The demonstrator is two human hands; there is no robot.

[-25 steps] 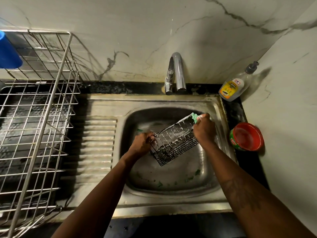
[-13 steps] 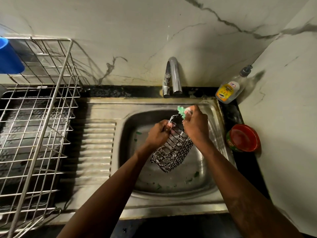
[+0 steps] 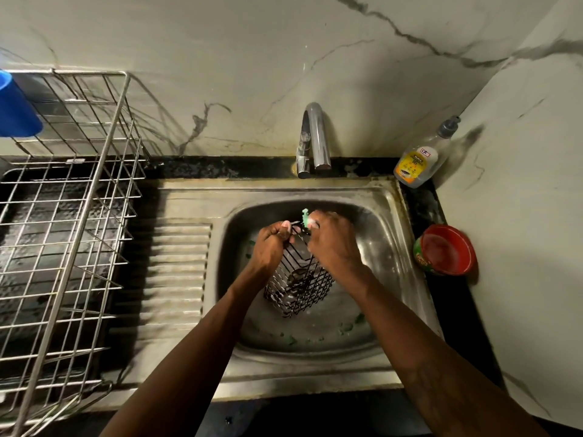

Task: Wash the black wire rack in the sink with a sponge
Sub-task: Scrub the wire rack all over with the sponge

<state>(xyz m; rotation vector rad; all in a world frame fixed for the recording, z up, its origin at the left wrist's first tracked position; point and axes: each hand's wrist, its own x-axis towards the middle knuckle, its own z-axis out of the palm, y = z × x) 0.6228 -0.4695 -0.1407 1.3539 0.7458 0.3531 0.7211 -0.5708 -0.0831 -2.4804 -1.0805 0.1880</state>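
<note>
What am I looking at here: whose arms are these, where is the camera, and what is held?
No machine: these are a person's bare arms, filmed by one camera on their head, looking down into a steel sink. The left hand grips the top edge of a black wire rack inside the basin. The right hand pinches a green sponge against that edge. Around: a tap, a soap bottle, a red bowl, a metal drying rack.

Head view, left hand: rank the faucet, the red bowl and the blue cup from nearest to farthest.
From the left hand, which grips the black wire rack:
1. Faucet, behind the basin, just beyond the hand.
2. Red bowl, on the counter to the right.
3. Blue cup, at the far left edge.
</note>
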